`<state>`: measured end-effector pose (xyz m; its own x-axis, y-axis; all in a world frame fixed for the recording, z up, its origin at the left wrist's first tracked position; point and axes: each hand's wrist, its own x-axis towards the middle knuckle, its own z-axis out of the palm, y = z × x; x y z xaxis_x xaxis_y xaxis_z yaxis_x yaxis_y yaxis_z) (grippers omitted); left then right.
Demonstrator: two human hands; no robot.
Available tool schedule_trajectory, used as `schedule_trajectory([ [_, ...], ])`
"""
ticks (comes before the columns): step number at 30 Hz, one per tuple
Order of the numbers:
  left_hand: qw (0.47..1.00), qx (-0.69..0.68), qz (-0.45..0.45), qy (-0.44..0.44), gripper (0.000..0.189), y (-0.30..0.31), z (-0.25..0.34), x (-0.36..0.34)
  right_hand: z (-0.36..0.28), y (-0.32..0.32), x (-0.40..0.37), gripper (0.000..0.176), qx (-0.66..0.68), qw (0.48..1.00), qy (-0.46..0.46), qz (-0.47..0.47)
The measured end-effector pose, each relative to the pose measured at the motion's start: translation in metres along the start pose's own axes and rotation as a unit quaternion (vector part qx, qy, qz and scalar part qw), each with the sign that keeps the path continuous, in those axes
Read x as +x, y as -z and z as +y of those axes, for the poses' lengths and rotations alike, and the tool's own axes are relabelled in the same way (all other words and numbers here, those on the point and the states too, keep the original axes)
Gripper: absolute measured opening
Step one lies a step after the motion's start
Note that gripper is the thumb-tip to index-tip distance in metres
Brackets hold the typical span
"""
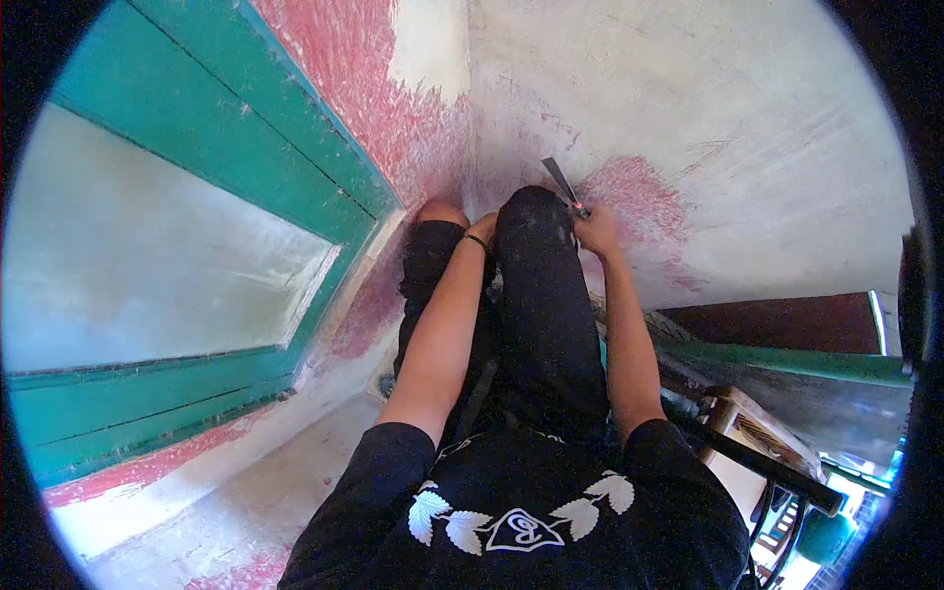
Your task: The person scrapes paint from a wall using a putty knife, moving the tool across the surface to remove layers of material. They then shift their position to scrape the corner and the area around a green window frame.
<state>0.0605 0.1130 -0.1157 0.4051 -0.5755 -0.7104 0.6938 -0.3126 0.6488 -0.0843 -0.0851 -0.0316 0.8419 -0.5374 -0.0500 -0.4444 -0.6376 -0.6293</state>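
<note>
My right hand (596,232) is closed around the handle of a scraper (560,180), just right of my raised right knee (536,211). Its flat metal blade points up and to the left, overlapping the wall (649,108) in this view. Beside the blade, a patch of red paint (634,192) shows on the scuffed pale surface. My left hand (483,227), with a thin dark band at the wrist, rests between my two knees. The fingers of that hand are hidden behind my right leg.
A green-framed window (187,128) with a cloudy pane stands at the left, next to flaking red wall paint (344,79). At lower right are a green rail (787,360), a brown board (777,323), a wooden piece (752,423) and a black metal bar (777,472).
</note>
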Motion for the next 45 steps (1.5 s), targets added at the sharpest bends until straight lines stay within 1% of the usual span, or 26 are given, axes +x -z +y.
schedule_trajectory([
  [1, 1.000, 0.006, 0.005, 0.003, 0.032, 0.001, 0.001, -0.001, -0.008, 0.005, 0.000, 0.034, 0.014, 1.000, 0.004, 0.004],
  [3, 1.000, -0.024, 0.014, -0.014, 0.029, 0.000, 0.003, -0.004, -0.021, 0.013, -0.005, 0.034, 0.003, 0.996, 0.064, 0.057],
  [4, 0.995, -0.081, 0.018, -0.048, 0.027, -0.003, 0.003, -0.006, -0.026, 0.018, -0.008, 0.035, -0.002, 0.992, 0.092, 0.086],
  [6, 0.974, -0.194, 0.020, -0.116, 0.022, -0.010, 0.004, -0.012, -0.043, 0.032, -0.019, 0.031, 0.023, 0.988, 0.094, 0.123],
  [7, 0.968, -0.147, 0.073, -0.191, 0.021, -0.017, 0.006, -0.025, -0.055, 0.041, -0.024, 0.029, 0.036, 0.985, 0.095, 0.142],
  [9, 0.926, -0.052, 0.176, -0.331, 0.019, -0.035, 0.009, -0.066, -0.074, 0.056, -0.032, 0.023, 0.120, 0.979, 0.079, 0.147],
  [10, 0.905, -0.014, 0.195, -0.377, 0.018, -0.038, 0.007, -0.076, -0.076, 0.059, -0.037, 0.021, 0.162, 0.973, 0.068, 0.149],
  [12, 0.851, 0.061, 0.228, -0.468, 0.018, -0.041, 0.010, -0.093, -0.069, 0.058, -0.046, 0.021, 0.265, 0.959, 0.050, 0.091],
  [13, 0.842, 0.082, 0.241, -0.476, 0.021, -0.043, 0.013, -0.101, -0.070, 0.058, -0.052, 0.022, 0.316, 0.946, 0.042, 0.060],
  [16, 0.868, 0.064, 0.204, -0.447, 0.026, -0.045, 0.028, -0.112, -0.076, 0.074, -0.077, 0.019, 0.410, 0.911, -0.023, 0.013],
  [19, 0.877, -0.011, 0.154, -0.456, 0.024, -0.048, 0.039, -0.119, -0.065, 0.076, -0.095, 0.019, 0.422, 0.906, 0.027, -0.004],
  [20, 0.869, 0.019, 0.148, -0.471, 0.024, -0.049, 0.040, -0.121, -0.064, 0.079, -0.098, 0.020, 0.421, 0.906, 0.039, -0.006],
  [21, 0.861, 0.050, 0.143, -0.485, 0.024, -0.048, 0.038, -0.124, -0.064, 0.082, -0.095, 0.018, 0.348, 0.932, 0.100, 0.021],
  [23, 0.841, 0.087, 0.129, -0.518, 0.026, -0.051, 0.034, -0.129, -0.056, 0.089, -0.086, 0.015, 0.308, 0.949, 0.065, -0.020],
  [24, 0.842, 0.098, 0.123, -0.517, 0.026, -0.052, 0.032, -0.131, -0.056, 0.093, -0.084, 0.013, 0.288, 0.956, 0.047, -0.040],
  [27, 0.838, 0.120, 0.111, -0.521, 0.025, -0.052, 0.037, -0.135, -0.065, 0.100, -0.077, 0.011, 0.316, 0.946, -0.063, -0.033],
  [28, 0.837, 0.122, 0.109, -0.522, 0.024, -0.054, 0.038, -0.138, -0.068, 0.097, -0.072, 0.011, 0.311, 0.950, 0.009, 0.019],
  [30, 0.830, 0.133, 0.108, -0.531, 0.022, -0.057, 0.037, -0.144, -0.073, 0.091, -0.058, 0.015, 0.297, 0.935, 0.151, 0.120],
  [32, 0.812, 0.153, 0.104, -0.553, 0.019, -0.061, 0.038, -0.149, -0.075, 0.100, -0.050, 0.020, 0.210, 0.965, 0.145, 0.055],
  [33, 0.807, 0.171, 0.072, -0.560, 0.017, -0.065, 0.038, -0.156, -0.077, 0.105, -0.048, 0.023, 0.167, 0.976, 0.141, 0.023],
  [35, 0.796, 0.207, 0.010, -0.569, 0.015, -0.073, 0.034, -0.177, -0.084, 0.107, -0.047, 0.026, 0.198, 0.971, 0.133, 0.002],
  [36, 0.748, 0.273, -0.002, -0.604, 0.014, -0.077, 0.034, -0.183, -0.086, 0.105, -0.048, 0.028, 0.215, 0.968, 0.129, -0.011],
  [38, 0.747, 0.311, -0.023, -0.587, 0.013, -0.075, 0.018, -0.182, -0.077, 0.098, -0.048, 0.028, 0.196, 0.968, 0.149, -0.043],
  [39, 0.747, 0.303, -0.013, -0.592, 0.013, -0.077, 0.013, -0.184, -0.074, 0.095, -0.047, 0.028, 0.186, 0.967, 0.162, -0.058],
  [42, 0.737, 0.312, 0.044, -0.598, 0.014, -0.079, 0.007, -0.186, -0.073, 0.091, -0.041, 0.028, 0.218, 0.943, 0.242, -0.072],
  [45, 0.729, 0.275, 0.152, -0.609, 0.016, -0.082, -0.002, -0.185, -0.066, 0.091, -0.046, 0.025, 0.221, 0.945, 0.225, -0.081],
])
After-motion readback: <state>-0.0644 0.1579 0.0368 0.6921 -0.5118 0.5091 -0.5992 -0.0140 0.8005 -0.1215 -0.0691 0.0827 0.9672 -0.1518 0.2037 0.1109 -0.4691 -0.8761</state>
